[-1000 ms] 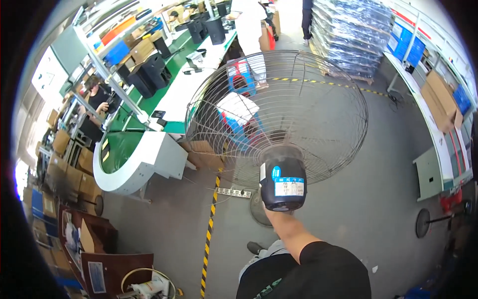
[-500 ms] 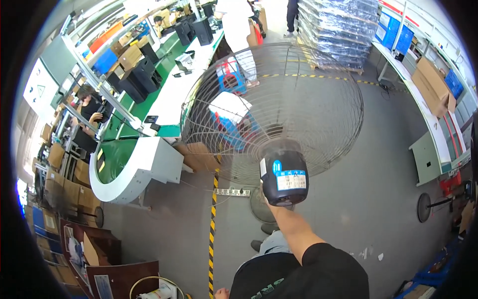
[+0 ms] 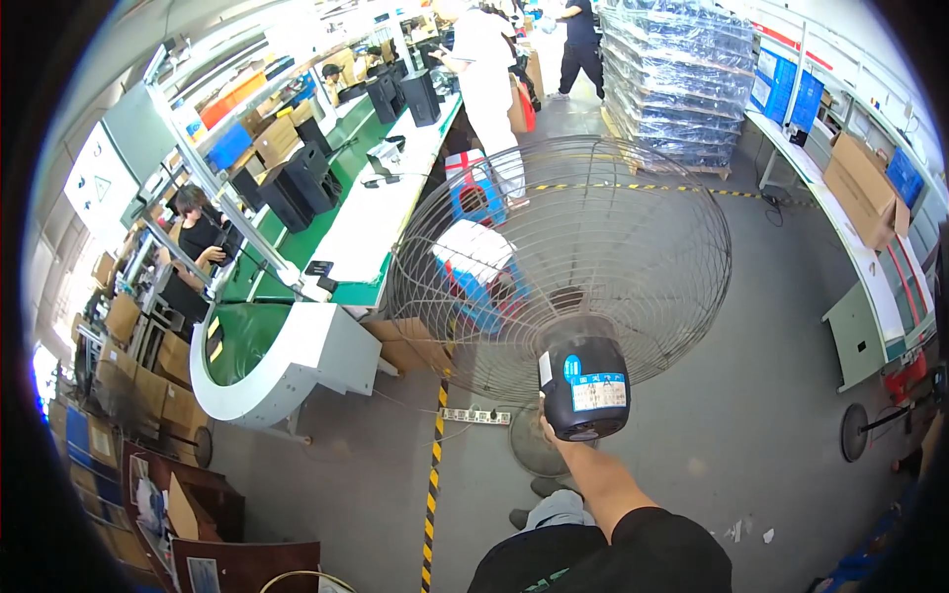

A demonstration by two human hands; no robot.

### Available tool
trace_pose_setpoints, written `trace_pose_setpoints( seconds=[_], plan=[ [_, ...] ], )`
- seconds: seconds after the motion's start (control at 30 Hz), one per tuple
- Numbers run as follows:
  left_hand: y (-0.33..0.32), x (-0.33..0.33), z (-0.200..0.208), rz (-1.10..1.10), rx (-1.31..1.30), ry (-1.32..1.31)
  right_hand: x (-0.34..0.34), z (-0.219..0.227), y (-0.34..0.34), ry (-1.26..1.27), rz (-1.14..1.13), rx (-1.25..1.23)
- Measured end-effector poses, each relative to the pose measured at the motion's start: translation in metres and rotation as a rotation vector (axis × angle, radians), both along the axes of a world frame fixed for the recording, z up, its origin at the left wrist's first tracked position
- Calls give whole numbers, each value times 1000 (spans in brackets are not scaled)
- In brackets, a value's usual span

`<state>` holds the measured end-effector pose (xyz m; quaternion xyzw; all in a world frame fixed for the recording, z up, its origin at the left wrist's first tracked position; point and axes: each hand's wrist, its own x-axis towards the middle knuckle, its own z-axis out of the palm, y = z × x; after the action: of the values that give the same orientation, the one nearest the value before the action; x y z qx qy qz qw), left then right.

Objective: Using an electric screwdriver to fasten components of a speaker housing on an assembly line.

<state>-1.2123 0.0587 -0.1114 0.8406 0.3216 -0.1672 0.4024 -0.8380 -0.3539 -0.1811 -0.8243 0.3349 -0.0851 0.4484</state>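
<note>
A large pedestal fan stands before me, with a round wire cage (image 3: 682, 287) and a black motor housing (image 3: 583, 420) that carries a blue and white label. Its round base (image 3: 539, 450) rests on the floor near my shoes. My right arm reaches forward to the housing, and my right hand (image 3: 547, 423) is closed against the fan at the housing's lower left. Most of its fingers are hidden behind the housing, so the exact grip point does not show. My left hand is out of view.
A power strip (image 3: 476, 416) lies beside the fan base, by a yellow-black floor stripe (image 3: 432, 494). Left stands a curved conveyor end (image 3: 287, 371) with a green belt line bearing black speakers (image 3: 287, 198). Wrapped pallet goods (image 3: 677, 89) stand far off; a workbench (image 3: 840, 227) is right. Several people work beyond.
My view has tilted upward, so the scene sits lower in the picture. My left hand has dropped out of sight at the lower edge. My right hand stays at the fan.
</note>
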Motion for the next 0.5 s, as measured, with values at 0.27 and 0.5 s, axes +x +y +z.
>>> trace_pose_setpoints(
  seconds=[0.27, 0.5],
  plan=[
    [16, 21, 0, 70, -116, -42, -19, 6, -5, 58, -42, -4],
    [32, -64, -15, 190, -224, 24, -4, 35, 24, 216, -32, -31]
  ],
)
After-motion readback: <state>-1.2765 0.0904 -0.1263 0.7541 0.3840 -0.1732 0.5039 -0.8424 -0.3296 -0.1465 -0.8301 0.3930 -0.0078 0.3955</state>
